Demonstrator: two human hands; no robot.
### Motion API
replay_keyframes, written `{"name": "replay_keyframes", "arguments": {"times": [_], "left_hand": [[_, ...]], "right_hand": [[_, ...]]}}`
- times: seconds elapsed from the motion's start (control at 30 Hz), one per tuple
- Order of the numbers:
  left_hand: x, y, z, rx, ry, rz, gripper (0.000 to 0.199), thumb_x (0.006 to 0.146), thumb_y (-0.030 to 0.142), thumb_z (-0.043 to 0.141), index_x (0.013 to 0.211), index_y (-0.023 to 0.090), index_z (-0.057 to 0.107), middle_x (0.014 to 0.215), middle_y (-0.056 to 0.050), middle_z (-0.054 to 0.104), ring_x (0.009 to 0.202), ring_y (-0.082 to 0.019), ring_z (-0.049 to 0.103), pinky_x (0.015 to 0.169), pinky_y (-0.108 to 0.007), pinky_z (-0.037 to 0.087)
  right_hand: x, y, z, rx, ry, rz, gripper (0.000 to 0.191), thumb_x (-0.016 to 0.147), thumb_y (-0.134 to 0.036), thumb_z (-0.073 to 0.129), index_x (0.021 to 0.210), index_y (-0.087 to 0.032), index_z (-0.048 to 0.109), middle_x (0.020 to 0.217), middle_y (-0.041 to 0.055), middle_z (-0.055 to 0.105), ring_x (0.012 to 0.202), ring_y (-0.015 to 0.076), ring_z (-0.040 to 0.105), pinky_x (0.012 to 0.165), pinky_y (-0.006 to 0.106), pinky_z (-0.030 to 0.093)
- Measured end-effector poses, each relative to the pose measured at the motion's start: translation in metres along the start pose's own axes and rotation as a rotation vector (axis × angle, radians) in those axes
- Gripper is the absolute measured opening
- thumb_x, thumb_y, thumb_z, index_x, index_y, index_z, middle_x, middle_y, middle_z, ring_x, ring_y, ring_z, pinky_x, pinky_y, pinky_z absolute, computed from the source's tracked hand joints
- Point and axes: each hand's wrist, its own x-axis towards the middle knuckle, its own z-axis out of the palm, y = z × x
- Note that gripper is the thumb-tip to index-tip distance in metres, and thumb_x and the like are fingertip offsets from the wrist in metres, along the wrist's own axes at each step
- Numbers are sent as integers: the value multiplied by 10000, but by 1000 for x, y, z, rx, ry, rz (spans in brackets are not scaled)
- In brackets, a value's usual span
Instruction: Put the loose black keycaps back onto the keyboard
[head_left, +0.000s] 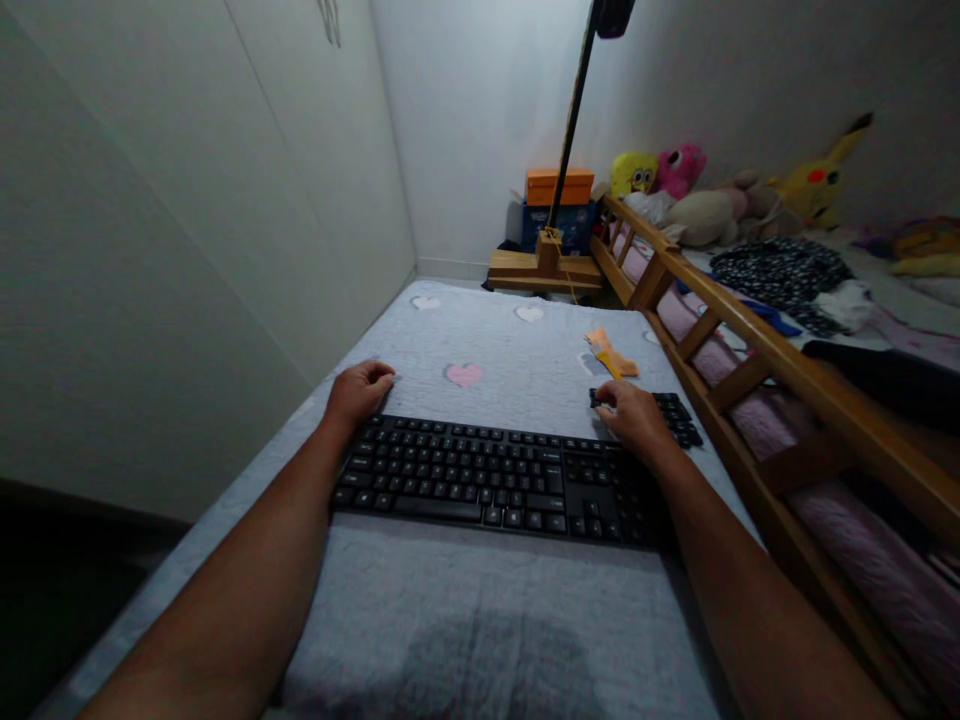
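A black keyboard (450,507) lies across the quilted bed cover, with several keycaps gone from its number pad on the right. My left hand (360,388) rests on the cover beside the keyboard's far left corner, its fingers curled together and nothing showing in them. Beyond the far right end, my right hand (631,415) pinches a small black keycap (595,398) between thumb and fingers. Several loose black keycaps (679,418) lie in a group just right of that hand, partly hidden behind it. A yellow-handled brush (607,363) rests on an orange cloth (621,358) farther back.
A wooden bed rail (739,310) runs along the right side, with plush toys (701,215) and clothes beyond it. White cabinet doors (187,180) stand at the left. Past the far edge are a wooden stand (548,262) with a black pole and an orange box (559,187).
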Motion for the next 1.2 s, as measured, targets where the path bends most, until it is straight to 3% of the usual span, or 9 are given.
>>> {"name": "replay_keyframes", "arguments": {"times": [0.27, 0.47, 0.73, 1.2], "left_hand": [[-1, 2, 0, -6, -2, -1, 258, 690, 369, 602, 842, 196, 720, 844, -43, 744, 790, -212, 675, 789, -314, 514], [-2, 5, -1, -6, -10, -14, 271, 681, 376, 607, 845, 194, 721, 832, -34, 744, 786, -206, 674, 775, -297, 518], [1, -2, 1, 16, -5, -2, 289, 682, 392, 598, 853, 195, 722, 834, -43, 740, 774, -211, 672, 761, -302, 516], [0, 1, 0, 12, -8, 1, 268, 689, 384, 599, 844, 201, 721, 863, -43, 748, 810, -213, 677, 791, -299, 519]], "right_hand": [[-50, -24, -31, 285, 10, -72, 92, 773, -183, 630, 861, -204, 645, 869, 28, 694, 797, 176, 628, 748, 281, 456], [-81, -43, -27, 357, -41, -106, 84, 788, -179, 577, 851, -224, 610, 868, 24, 672, 833, 194, 611, 759, 302, 451], [-89, -43, -14, 296, -69, -176, 132, 767, -112, 615, 849, -215, 612, 913, 45, 628, 914, 217, 562, 821, 344, 440], [-92, -44, -10, 274, -137, -182, 160, 775, -100, 637, 887, -215, 632, 969, 53, 603, 970, 231, 535, 881, 380, 434]]}}
